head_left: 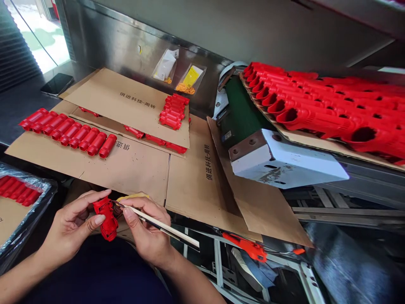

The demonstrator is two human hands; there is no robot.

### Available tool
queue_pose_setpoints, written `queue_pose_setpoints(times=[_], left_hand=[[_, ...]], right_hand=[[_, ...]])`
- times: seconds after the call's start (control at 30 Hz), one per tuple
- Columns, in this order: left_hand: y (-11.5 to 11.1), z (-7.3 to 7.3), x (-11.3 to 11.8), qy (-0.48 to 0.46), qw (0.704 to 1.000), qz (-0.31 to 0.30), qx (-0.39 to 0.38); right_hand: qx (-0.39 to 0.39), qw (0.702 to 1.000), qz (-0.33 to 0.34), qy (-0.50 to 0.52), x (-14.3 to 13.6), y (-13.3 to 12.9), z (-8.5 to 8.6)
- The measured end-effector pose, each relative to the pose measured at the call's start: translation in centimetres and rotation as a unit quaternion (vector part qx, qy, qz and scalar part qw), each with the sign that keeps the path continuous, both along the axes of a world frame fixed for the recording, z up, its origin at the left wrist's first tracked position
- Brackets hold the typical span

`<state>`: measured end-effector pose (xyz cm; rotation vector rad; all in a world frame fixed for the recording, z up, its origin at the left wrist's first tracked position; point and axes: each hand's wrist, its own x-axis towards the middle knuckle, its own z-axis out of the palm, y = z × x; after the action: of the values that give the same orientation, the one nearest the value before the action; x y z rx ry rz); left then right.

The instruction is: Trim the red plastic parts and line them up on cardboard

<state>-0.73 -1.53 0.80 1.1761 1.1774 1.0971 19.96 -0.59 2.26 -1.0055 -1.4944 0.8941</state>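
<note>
My left hand [71, 223] grips a red plastic housing [108, 223] between thumb and fingers, above my lap. From the other side, my right hand [151, 238] pinches a slim pen-like tool [177, 233] with a pale side and a dark side. Its dark tip is at or very near the upper right of the housing; I cannot tell whether they touch. Something yellow [134, 196] shows behind my right fingers. Ahead of my hands, several red tubular parts [74, 134] lie in a row on a cardboard sheet [139, 169].
A raised cardboard sheet [107, 90] carries a stack of red parts [174, 110], with more beneath. Bags with orange pieces [190, 80] and a phone [57, 84] lie behind. Right, a conveyor [247, 114] bears rows of red housings [316, 109]. A plastic-lined bin [41, 185] stands left.
</note>
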Motion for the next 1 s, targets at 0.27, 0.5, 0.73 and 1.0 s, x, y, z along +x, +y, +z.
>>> queue_pose_setpoints(times=[0.27,0.5,0.73,1.0], left_hand=[[-0.3,0.3,-0.1,0.019,0.998,0.065,-0.014],[0.1,0.0,-0.2,0.025,0.999,0.024,0.008],[-0.5,0.3,0.1,0.029,0.999,0.030,0.000],[-0.1,0.3,0.7,0.060,0.994,0.055,0.079]], right_hand=[[0.023,0.999,0.016,-0.031,0.4,-0.3,-0.3],[0.059,0.998,0.029,-0.011,0.6,0.0,0.1],[0.080,0.996,0.032,-0.027,0.2,0.0,0.3],[0.107,0.991,0.036,-0.075,-0.5,0.1,-0.5]])
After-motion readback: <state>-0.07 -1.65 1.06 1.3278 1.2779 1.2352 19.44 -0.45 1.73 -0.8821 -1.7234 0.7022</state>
